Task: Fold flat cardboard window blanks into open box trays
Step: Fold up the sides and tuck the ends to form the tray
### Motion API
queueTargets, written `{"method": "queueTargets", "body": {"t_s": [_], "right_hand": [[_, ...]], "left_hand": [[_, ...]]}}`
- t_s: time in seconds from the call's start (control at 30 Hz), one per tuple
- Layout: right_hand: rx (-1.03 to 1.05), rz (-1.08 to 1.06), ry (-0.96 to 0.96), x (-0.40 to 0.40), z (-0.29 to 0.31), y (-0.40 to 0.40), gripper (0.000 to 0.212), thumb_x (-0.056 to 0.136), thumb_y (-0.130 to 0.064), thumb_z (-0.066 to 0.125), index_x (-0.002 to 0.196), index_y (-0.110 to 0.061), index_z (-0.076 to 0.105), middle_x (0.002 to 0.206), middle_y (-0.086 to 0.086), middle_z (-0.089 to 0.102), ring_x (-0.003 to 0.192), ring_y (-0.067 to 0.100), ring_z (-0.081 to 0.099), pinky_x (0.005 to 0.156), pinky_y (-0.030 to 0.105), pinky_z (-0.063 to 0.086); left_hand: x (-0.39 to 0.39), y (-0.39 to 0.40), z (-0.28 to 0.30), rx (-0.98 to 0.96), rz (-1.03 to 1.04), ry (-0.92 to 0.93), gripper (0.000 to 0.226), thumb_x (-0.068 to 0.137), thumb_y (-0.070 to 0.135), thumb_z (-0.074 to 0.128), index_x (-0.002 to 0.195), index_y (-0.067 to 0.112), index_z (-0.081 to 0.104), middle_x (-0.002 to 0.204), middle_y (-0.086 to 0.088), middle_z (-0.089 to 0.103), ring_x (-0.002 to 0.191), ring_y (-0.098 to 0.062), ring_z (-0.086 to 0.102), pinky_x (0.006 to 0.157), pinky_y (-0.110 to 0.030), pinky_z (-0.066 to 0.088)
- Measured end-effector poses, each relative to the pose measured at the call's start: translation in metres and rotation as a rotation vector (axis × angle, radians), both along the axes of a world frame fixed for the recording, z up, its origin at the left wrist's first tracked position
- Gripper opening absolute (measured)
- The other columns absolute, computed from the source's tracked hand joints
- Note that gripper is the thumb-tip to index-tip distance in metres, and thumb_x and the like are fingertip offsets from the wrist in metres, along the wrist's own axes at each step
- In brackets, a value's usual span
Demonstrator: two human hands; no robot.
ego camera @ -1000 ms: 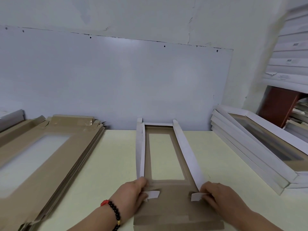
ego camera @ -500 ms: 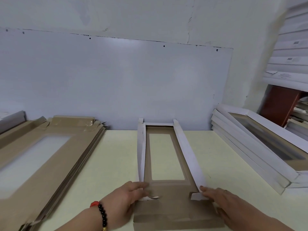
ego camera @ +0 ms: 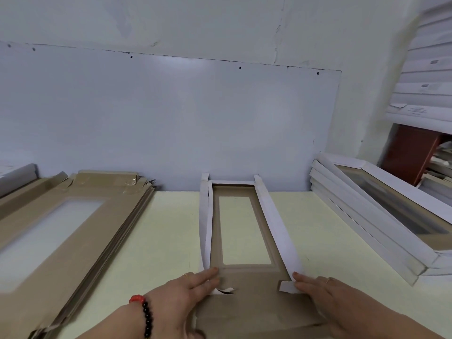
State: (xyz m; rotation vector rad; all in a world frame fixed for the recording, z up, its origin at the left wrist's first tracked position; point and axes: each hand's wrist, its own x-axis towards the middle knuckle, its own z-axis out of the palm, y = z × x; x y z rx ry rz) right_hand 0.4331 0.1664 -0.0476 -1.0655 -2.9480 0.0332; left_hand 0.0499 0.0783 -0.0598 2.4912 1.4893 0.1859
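A brown cardboard window blank (ego camera: 247, 299) lies lengthwise on the pale yellow table (ego camera: 161, 241). Its two long white side walls are raised and its far end wall stands up. The near end flap lies flat toward me. My left hand (ego camera: 188, 293), wearing a bead bracelet, lies flat with straight fingers on the near end of the left wall and its small white corner tab (ego camera: 223, 290). My right hand (ego camera: 325, 293) lies flat too, fingertips against the near end of the right wall beside the right corner tab (ego camera: 287, 287).
A stack of flat brown window blanks (ego camera: 61, 231) fills the left side of the table. Folded white trays (ego camera: 381, 228) lean in a stack at the right. A white panel on the wall closes the back. White boxes are stacked at the upper right.
Both hands went from pinching the corner tabs with curled fingers to lying flat with straight fingers. The left tab has been pushed lower toward the board.
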Motion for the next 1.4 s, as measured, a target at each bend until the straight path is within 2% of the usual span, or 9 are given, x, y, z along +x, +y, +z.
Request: {"method": "queueTargets", "body": {"t_s": [0.07, 0.2, 0.37, 0.53, 0.7, 0.9, 1.1, 1.23, 1.4], "right_hand": [[0.095, 0.075, 0.039, -0.004, 0.007, -0.004, 0.081, 0.061, -0.03, 0.076, 0.135, -0.036, 0.045, 0.143, -0.026, 0.044, 0.109, -0.014, 0.053, 0.091, -0.001, 0.034], [0.182, 0.103, 0.189, -0.007, 0.008, -0.004, 0.079, 0.04, -0.008, 0.086, 0.114, -0.023, 0.067, 0.118, -0.014, 0.066, 0.084, -0.009, 0.059, 0.075, 0.0, 0.041], [0.07, -0.076, 0.408, -0.016, 0.002, 0.001, 0.034, 0.081, -0.011, 0.07, 0.11, -0.028, 0.07, 0.094, -0.019, 0.069, 0.082, -0.001, 0.062, 0.072, 0.01, 0.046], [-0.088, -0.274, 0.397, -0.026, -0.002, 0.007, 0.009, 0.096, -0.027, 0.055, 0.099, -0.034, 0.062, 0.083, -0.022, 0.06, 0.078, -0.001, 0.055, 0.072, 0.012, 0.039], [-0.229, -0.391, 0.537, -0.034, -0.002, 0.007, 0.013, 0.099, -0.027, 0.049, 0.097, -0.039, 0.051, 0.077, -0.013, 0.064, 0.074, -0.004, 0.057, 0.065, 0.014, 0.042], [-0.236, -0.464, 0.582, -0.043, -0.007, 0.006, 0.024, 0.098, -0.032, 0.048, 0.115, -0.044, 0.035, 0.077, -0.004, 0.062, 0.07, 0.007, 0.058, 0.064, 0.018, 0.043], [-0.177, -0.475, 0.513, -0.043, -0.012, 0.007, 0.021, 0.1, -0.035, 0.041, 0.112, -0.042, 0.025, 0.079, -0.013, 0.056, 0.073, 0.004, 0.055, 0.062, 0.013, 0.038], [-0.223, -0.505, 0.556, -0.043, -0.015, 0.008, 0.019, 0.1, -0.03, 0.039, 0.114, -0.04, 0.03, 0.082, -0.009, 0.057, 0.075, 0.006, 0.057, 0.063, 0.017, 0.04], [-0.314, -0.501, 0.617, -0.041, -0.01, 0.005, 0.025, 0.101, -0.026, 0.042, 0.114, -0.046, 0.04, 0.08, -0.001, 0.062, 0.075, 0.01, 0.059, 0.072, 0.025, 0.044]], "left_hand": [[0.0, 0.0, -0.003, -0.002, -0.016, 0.037, 0.09, 0.084, 0.058, 0.053, 0.146, 0.044, -0.01, 0.151, 0.029, -0.024, 0.141, 0.0, 0.014, 0.113, -0.014, 0.008], [0.001, 0.0, -0.005, 0.006, 0.001, 0.028, 0.091, 0.083, 0.056, 0.052, 0.148, 0.042, -0.01, 0.152, 0.029, -0.022, 0.135, 0.0, 0.022, 0.112, -0.018, 0.019], [0.007, 0.002, -0.002, 0.095, 0.1, -0.13, 0.053, 0.097, 0.046, 0.044, 0.147, 0.032, 0.034, 0.153, 0.024, 0.017, 0.136, 0.002, 0.03, 0.109, -0.008, 0.017], [0.011, 0.007, 0.002, 0.17, 0.331, -0.244, 0.028, 0.101, 0.031, 0.041, 0.125, 0.028, 0.055, 0.112, 0.006, 0.063, 0.104, -0.011, 0.056, 0.09, -0.019, 0.041], [0.018, 0.01, -0.004, 0.175, 0.404, -0.363, 0.024, 0.1, 0.029, 0.039, 0.124, 0.03, 0.039, 0.097, 0.003, 0.066, 0.088, -0.017, 0.058, 0.078, -0.026, 0.045], [0.025, 0.009, -0.008, 0.184, 0.395, -0.42, 0.057, 0.099, 0.025, 0.035, 0.137, 0.049, 0.0, 0.092, 0.003, 0.062, 0.074, -0.013, 0.051, 0.068, -0.021, 0.04], [0.025, 0.008, -0.005, 0.2, 0.371, -0.395, 0.04, 0.099, 0.02, 0.033, 0.136, 0.026, 0.021, 0.082, 0.005, 0.052, 0.067, -0.008, 0.046, 0.065, -0.018, 0.037], [0.028, 0.006, -0.002, 0.169, 0.359, -0.425, 0.044, 0.098, 0.02, 0.035, 0.137, 0.033, 0.019, 0.092, 0.01, 0.055, 0.072, 0.001, 0.047, 0.068, -0.011, 0.036], [0.031, 0.004, -0.002, 0.124, 0.327, -0.442, 0.061, 0.095, 0.017, 0.043, 0.131, 0.053, 0.011, 0.073, 0.013, 0.039, 0.063, 0.003, 0.044, 0.059, -0.008, 0.031]]}}
